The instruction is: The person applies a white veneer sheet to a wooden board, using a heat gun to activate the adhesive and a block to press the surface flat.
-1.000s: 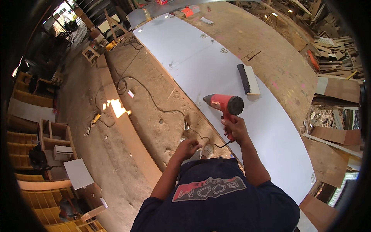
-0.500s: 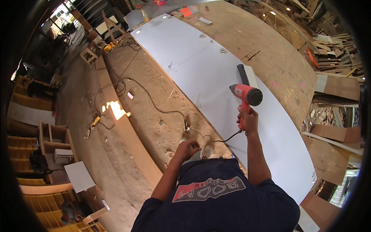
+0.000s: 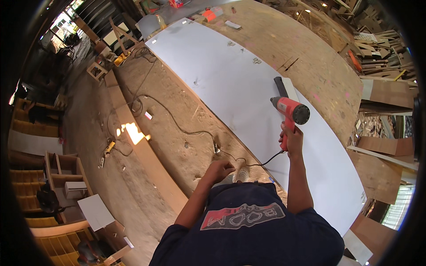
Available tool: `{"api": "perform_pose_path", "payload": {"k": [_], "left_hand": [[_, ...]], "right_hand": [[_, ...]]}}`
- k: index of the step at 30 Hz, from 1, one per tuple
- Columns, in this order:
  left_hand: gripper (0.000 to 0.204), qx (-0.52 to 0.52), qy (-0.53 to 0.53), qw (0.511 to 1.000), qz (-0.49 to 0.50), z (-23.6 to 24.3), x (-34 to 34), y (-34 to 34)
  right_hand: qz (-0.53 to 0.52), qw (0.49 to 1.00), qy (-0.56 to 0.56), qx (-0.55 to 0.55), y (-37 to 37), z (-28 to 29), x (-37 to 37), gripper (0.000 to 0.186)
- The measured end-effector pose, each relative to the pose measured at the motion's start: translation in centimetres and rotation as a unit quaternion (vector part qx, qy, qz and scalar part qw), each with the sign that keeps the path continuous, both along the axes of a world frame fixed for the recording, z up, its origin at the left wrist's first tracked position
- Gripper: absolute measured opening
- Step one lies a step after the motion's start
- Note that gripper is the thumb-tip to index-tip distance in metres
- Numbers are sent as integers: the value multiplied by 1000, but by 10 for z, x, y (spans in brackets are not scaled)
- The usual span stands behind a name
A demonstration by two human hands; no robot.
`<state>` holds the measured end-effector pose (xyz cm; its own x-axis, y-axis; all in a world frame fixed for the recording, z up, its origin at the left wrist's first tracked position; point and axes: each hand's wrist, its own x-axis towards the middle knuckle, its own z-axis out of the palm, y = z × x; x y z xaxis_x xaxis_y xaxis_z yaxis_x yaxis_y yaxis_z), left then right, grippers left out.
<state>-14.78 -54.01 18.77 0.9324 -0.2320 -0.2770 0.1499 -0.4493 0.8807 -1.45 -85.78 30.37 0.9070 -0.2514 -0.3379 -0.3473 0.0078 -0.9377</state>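
Note:
My right hand (image 3: 293, 138) is wrapped around the handle of a red heat gun (image 3: 289, 108) with a dark nozzle and a black rear cap. The gun is held above a long, pale grey-white panel (image 3: 248, 102), its nozzle pointing left. From the base of its grip a black cord (image 3: 268, 162) hangs down over the panel's left edge. Beyond the gun, a black-handled tool (image 3: 279, 85) lies beside a white strip (image 3: 290, 90) on the panel. In front of my waist my left hand (image 3: 219, 171) is closed with curled fingers; whatever they may hold is hidden.
A plywood worktop (image 3: 310, 62) supports the panel; an orange item (image 3: 209, 16) lies at its far end. On the floor at left run a cable (image 3: 171, 117) and a long wooden board (image 3: 153, 162). Wood scraps (image 3: 381, 57) are piled at right, a wooden cabinet (image 3: 66, 168) stands left.
The heat gun and my right hand have shifted slightly right and lower in view. My left hand has moved slightly right. The whole view has turned a little.

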Motion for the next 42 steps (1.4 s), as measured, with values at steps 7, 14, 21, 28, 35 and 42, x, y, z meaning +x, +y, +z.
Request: {"api": "perform_pose_path", "payload": {"k": [7,14,21,28,35,42], "left_hand": [[33,71,-45,995,-58,14,46,25],[37,64,-16,986,-152,1,85,43],[38,41,-5,965,-258,-17,109,49],[38,43,35,930,-365,-20,127,33],[38,39,31,911,-410,-5,131,4],[37,40,13,922,-384,-9,124,-9]], "right_hand": [[30,999,36,6,16,7,-22,35],[63,994,85,26,42,13,-50,33],[86,988,114,49,78,20,-87,36],[1,989,147,17,99,28,-130,29],[-187,948,-45,-253,48,11,-167,36],[-276,793,74,-538,-41,-63,-139,64]]}}
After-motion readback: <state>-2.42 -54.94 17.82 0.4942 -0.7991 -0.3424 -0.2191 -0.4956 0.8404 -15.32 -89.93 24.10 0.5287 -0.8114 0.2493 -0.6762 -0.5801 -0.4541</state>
